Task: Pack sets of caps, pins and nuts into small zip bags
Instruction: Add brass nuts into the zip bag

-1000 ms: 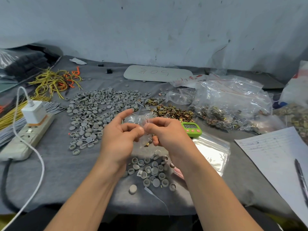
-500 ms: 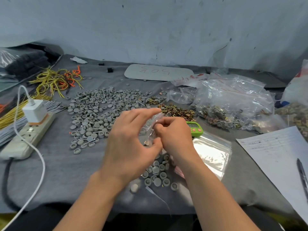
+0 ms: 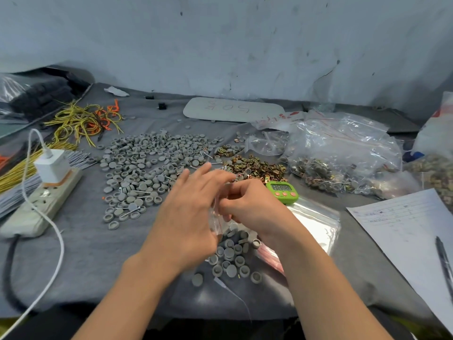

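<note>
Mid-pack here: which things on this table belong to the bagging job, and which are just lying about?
Job:
small zip bag, held between left hand and right hand
grey caps
brass nuts
pins
empty zip bags

Lying about:
power strip
yellow wires
green timer
paper sheet
pen
</note>
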